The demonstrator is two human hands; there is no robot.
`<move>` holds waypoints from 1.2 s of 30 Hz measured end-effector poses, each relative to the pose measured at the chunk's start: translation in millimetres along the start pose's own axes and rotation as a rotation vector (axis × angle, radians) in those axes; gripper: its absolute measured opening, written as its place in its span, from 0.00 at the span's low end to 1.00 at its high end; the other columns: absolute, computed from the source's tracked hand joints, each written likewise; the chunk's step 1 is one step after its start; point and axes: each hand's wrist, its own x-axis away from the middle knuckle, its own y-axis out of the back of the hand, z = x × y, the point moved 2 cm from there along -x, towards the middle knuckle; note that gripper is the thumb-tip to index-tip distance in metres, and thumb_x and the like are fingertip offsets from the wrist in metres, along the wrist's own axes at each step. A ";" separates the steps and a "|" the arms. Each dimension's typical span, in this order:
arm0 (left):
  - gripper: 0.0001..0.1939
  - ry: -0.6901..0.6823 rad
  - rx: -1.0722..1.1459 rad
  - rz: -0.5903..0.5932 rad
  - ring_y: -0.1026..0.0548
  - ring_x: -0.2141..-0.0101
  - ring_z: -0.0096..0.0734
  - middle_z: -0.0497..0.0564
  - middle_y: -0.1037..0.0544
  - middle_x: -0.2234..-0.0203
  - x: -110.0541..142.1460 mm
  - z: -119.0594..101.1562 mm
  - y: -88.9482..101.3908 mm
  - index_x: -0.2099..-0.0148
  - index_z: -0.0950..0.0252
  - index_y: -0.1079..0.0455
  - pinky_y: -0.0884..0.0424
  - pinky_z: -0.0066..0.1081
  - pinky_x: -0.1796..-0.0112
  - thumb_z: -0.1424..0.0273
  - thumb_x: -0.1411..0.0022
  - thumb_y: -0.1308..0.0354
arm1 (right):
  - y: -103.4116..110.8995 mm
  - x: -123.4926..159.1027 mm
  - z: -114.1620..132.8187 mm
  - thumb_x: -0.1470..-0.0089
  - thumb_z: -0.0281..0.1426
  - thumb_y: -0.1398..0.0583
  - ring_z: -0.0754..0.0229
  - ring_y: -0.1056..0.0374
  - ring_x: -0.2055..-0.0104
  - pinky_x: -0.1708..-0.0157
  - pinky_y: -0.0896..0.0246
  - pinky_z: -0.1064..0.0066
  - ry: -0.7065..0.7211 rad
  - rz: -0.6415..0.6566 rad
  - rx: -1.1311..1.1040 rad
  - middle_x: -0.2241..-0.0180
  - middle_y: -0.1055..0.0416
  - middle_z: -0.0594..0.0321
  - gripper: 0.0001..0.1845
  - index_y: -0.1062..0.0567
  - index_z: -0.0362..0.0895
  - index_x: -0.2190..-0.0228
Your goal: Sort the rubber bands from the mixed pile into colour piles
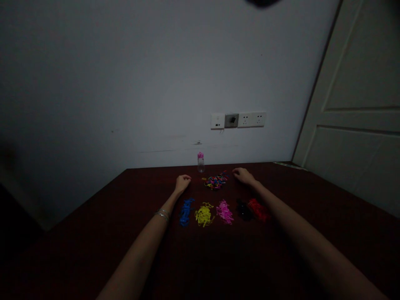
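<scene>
My left hand (183, 182) rests on the table, left of a mixed pile of small coloured rubber bands (215, 181); its fingers are curled in, and nothing shows in them. On the pile's other side lies my right hand (243, 176), fingers bent and closed, apart from the bands. Nearer to me is a row of sorted rubber bands: a blue heap (186, 212), a yellow heap (204, 215), a pink heap (225, 212), a black heap (243, 210) and a red heap (258, 209). My right forearm passes over the red heap's edge.
A clear bottle with a pink top (201, 163) stands behind the mixed pile, near the wall. The dark reddish table (125, 216) meets the wall, where sockets and a switch (238, 120) are mounted. A pale door (356, 125) is at right. The room is dim.
</scene>
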 end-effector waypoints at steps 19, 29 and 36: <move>0.10 0.023 0.016 0.027 0.30 0.75 0.25 0.48 0.27 0.80 6.6 -7.8 2.3 0.68 0.70 0.25 0.36 0.23 0.71 0.78 0.52 0.45 | -7.8 -46.3 36.7 0.48 0.27 0.46 0.52 0.35 0.52 0.59 0.40 0.65 0.093 0.114 0.269 0.55 0.31 0.49 0.16 0.28 0.44 0.57; 0.10 0.003 0.012 0.023 0.30 0.74 0.25 0.49 0.25 0.79 4.1 -4.7 0.4 0.68 0.70 0.24 0.35 0.24 0.69 0.79 0.52 0.45 | -4.5 -42.7 42.4 0.46 0.28 0.47 0.54 0.34 0.55 0.60 0.40 0.68 0.117 0.115 0.311 0.57 0.30 0.48 0.14 0.27 0.43 0.59; 0.09 0.004 0.003 0.023 0.29 0.73 0.25 0.49 0.25 0.78 3.4 -3.3 -0.6 0.68 0.68 0.24 0.35 0.23 0.70 0.79 0.52 0.45 | -6.1 -41.8 43.3 0.45 0.28 0.49 0.53 0.35 0.52 0.58 0.41 0.66 0.125 0.087 0.297 0.56 0.30 0.48 0.14 0.27 0.43 0.59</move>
